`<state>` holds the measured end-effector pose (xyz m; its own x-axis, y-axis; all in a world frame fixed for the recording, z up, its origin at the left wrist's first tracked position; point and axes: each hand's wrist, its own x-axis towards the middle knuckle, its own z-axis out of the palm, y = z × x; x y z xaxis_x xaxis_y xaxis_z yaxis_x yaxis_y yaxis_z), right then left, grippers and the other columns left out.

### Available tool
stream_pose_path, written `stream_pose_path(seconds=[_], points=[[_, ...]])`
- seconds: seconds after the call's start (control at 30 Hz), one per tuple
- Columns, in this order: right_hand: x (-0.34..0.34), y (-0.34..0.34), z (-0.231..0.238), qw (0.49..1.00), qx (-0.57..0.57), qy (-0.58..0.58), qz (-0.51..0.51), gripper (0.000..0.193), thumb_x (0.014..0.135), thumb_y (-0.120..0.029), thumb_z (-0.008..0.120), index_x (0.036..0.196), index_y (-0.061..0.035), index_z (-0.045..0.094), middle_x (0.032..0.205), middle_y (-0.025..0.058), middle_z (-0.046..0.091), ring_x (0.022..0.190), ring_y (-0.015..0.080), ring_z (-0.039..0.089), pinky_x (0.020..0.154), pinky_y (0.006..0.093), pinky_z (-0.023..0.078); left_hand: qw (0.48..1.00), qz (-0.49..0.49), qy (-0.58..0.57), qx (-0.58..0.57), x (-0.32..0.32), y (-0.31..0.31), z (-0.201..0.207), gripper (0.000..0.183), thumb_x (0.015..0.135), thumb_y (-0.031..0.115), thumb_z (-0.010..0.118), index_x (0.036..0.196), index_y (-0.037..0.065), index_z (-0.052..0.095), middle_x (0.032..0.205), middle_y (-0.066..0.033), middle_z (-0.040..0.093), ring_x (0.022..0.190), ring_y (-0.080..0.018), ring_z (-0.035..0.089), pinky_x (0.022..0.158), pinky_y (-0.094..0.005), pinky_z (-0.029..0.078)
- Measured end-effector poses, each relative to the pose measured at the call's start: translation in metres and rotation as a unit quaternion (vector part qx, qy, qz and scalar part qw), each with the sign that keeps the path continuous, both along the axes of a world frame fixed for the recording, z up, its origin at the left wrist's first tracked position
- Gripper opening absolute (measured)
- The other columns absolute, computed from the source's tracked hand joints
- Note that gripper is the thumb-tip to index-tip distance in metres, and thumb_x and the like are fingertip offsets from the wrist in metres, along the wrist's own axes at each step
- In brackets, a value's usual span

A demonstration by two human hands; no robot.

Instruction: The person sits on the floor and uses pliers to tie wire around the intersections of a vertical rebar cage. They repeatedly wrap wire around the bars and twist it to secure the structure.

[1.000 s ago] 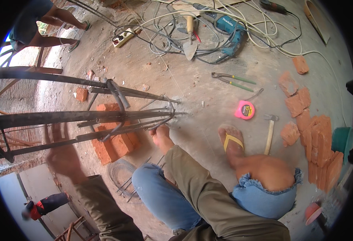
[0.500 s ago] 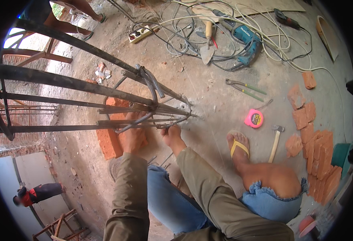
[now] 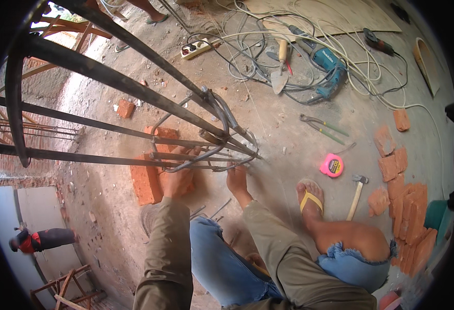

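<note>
Upright steel rebars, seen from above, converge toward the floor and are ringed by bent steel stirrups. My left hand is closed around the near side of a stirrup, with its fingertips partly behind the bars. Beside the lowest ring, near the foot of the bars, my right hand is closed in a pinch. Whatever sits between its fingers is too small to make out. Orange bricks lie on the floor just left of and behind my left hand.
Pliers with green handles, a pink tape measure and a hammer lie to the right. Stacked bricks stand farther right. Tangled cables, a teal power drill and a trowel lie at the back. Another person is at far left.
My view has shifted, so the floor tools appear farther right and lower. My left hand stays at the stirrup; my right hand remains by the lowest ring, its fingers now more upright.
</note>
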<state>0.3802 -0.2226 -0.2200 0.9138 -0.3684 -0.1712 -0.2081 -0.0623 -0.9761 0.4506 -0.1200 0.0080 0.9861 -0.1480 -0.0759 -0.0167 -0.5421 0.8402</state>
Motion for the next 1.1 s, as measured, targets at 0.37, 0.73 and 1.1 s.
stream_pose_path(seconds=[0.37, 0.73, 1.1], points=[[0.030, 0.010, -0.003, 0.943, 0.304, 0.135, -0.023, 0.055, 0.093, -0.049, 0.059, 0.124, -0.0032, 0.061, 0.124, 0.0108, 0.061, 0.123, 0.0212, 0.049, 0.103, 0.0419, 0.038, 0.889, 0.142, -0.146, -0.410, -0.001, 0.007, 0.099, 0.060, 0.102, 0.038, 0.042, 0.142, -0.008, 0.040, 0.141, -0.0265, 0.049, 0.133, -0.0363, 0.046, 0.113, -0.0478, 0.035], [0.031, 0.026, -0.031, 0.923, 0.365, 0.120, 0.006, 0.038, 0.089, -0.036, 0.065, 0.112, -0.0064, 0.062, 0.118, 0.0070, 0.059, 0.115, 0.0187, 0.049, 0.102, 0.0426, 0.036, 0.911, 0.152, -0.264, -0.279, 0.027, -0.026, 0.250, 0.056, 0.092, 0.022, 0.053, 0.138, -0.008, 0.039, 0.128, -0.0208, 0.052, 0.118, -0.0306, 0.051, 0.106, -0.0447, 0.038], [0.050, 0.038, -0.053, 0.894, 0.443, 0.065, 0.002, 0.015, 0.093, -0.022, 0.062, 0.093, -0.0076, 0.065, 0.090, 0.0022, 0.060, 0.082, 0.0140, 0.054, 0.071, 0.0335, 0.045, 0.898, 0.061, -0.252, -0.354, 0.014, -0.033, 0.253, 0.050, 0.078, 0.008, 0.057, 0.126, -0.003, 0.046, 0.103, -0.0101, 0.048, 0.096, -0.0216, 0.046, 0.090, -0.0382, 0.039]])
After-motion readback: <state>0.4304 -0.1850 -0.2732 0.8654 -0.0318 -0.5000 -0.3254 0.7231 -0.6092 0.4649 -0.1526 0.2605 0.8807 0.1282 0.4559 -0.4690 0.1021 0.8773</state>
